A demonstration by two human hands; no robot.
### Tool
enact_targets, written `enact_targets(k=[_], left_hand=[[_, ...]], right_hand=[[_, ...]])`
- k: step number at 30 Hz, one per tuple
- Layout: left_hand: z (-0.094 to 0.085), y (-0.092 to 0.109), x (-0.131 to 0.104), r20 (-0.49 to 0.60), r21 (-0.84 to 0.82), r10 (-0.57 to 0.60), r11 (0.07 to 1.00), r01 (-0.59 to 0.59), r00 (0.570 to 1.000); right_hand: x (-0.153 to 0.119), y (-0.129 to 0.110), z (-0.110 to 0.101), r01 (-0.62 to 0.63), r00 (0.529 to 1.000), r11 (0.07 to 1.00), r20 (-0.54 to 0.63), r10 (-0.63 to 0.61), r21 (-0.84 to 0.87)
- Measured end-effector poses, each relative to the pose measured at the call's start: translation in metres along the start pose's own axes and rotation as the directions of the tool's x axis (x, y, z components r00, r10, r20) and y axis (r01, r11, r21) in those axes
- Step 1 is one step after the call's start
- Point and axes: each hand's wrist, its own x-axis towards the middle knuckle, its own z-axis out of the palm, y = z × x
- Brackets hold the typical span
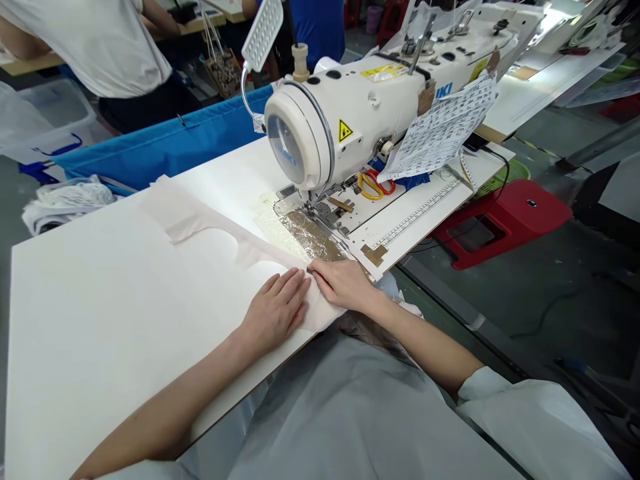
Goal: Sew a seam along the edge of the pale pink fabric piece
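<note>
Pale pink fabric with a curved cut-out stretches across the white table towards the front edge. My left hand rests flat on its near end, fingers extended and pressing it down. Beside it, my right hand is closed, with thumb and forefinger pinched at the cloth. A small dark tip shows at those fingers; the rest of what they hold is hidden. Just beyond both hands are the needle and presser foot of a white sewing machine, apart from the fabric's near end.
Yellow and red handled scissors lie behind the needle area. A printed sheet hangs from the machine. To the right stands a red stool. Blue cloth borders the table's far side, and a person in a white shirt sits beyond.
</note>
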Motion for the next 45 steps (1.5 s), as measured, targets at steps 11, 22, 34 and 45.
enact_targets(k=[11,22,34,45], left_hand=[[-0.003,0.004,0.004,-0.010,0.052,0.010,0.999,-0.009,1.000],[0.000,0.005,0.001,-0.006,0.044,0.046,0.998,-0.046,0.999],[-0.004,0.006,0.002,0.024,0.047,0.030,0.998,-0.031,0.999],[-0.010,-0.006,0.007,0.058,-0.024,0.025,0.999,-0.023,0.998]], right_hand=[[-0.003,0.017,-0.015,-0.031,0.995,0.996,-0.087,0.039,0.086],[-0.031,0.018,0.010,0.061,0.984,0.993,-0.170,-0.043,0.101],[-0.042,0.024,-0.006,0.087,0.996,0.996,-0.009,-0.087,-0.033],[-0.019,0.010,0.001,0.043,0.999,0.999,-0.008,-0.043,-0.022]])
